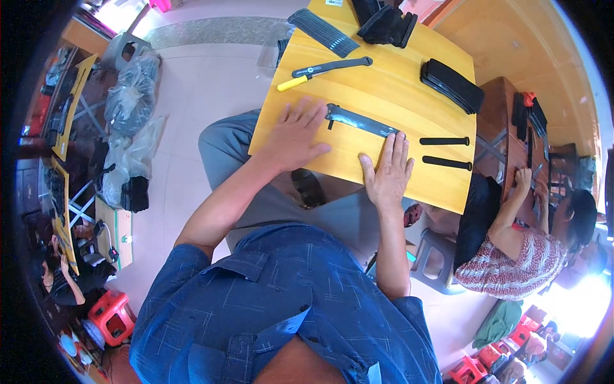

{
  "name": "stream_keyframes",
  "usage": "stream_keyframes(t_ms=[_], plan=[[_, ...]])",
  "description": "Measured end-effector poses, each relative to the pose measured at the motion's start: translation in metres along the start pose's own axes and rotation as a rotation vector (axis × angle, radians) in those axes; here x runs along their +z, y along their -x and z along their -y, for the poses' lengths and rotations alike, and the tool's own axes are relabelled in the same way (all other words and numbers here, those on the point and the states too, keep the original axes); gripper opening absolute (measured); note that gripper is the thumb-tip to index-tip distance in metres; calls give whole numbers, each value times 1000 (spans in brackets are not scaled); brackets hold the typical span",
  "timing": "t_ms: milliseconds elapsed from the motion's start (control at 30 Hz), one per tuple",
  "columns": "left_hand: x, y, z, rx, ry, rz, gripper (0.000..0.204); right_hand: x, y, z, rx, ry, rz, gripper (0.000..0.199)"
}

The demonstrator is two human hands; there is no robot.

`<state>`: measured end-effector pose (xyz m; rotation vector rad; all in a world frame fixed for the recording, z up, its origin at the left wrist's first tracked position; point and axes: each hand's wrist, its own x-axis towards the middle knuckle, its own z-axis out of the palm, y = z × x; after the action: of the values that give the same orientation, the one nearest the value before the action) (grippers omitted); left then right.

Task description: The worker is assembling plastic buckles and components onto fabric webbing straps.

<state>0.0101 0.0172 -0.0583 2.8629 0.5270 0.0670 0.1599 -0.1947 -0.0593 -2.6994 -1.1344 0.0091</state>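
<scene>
A dark strap [361, 121] lies flat on the yellow tabletop [377, 83], with a small black piece at its left end. My left hand [297, 136] is spread beside that left end, fingers stretched out and holding nothing. My right hand [389, 171] rests with flat fingers at the strap's right end, its fingertips touching or almost touching it. Farther back lies a tool with a yellow handle [293, 83], next to a dark strap with pale printing [339, 65]. Two narrow black straps [444, 141] lie right of my right hand.
At the table's far side are a row of grey straps [323, 32], a black bundle [387, 27] and a stack of black straps [451, 86]. A co-worker [511, 256] sits at a brown table to the right. Plastic bags [132, 93] stand on the floor at left.
</scene>
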Motion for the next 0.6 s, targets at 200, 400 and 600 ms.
stream_keyframes(t_ms=[200,400,600], plan=[[-1,2,4,-28,-14,-90,78,-1,12,-8,34,23,-11,90],[9,24,8,-17,158,-247,69,-21,31,-43,84,-88,-44,81],[0,38,-24,160,254,-248,59,-37,21,-94,115,-39,-216,73]])
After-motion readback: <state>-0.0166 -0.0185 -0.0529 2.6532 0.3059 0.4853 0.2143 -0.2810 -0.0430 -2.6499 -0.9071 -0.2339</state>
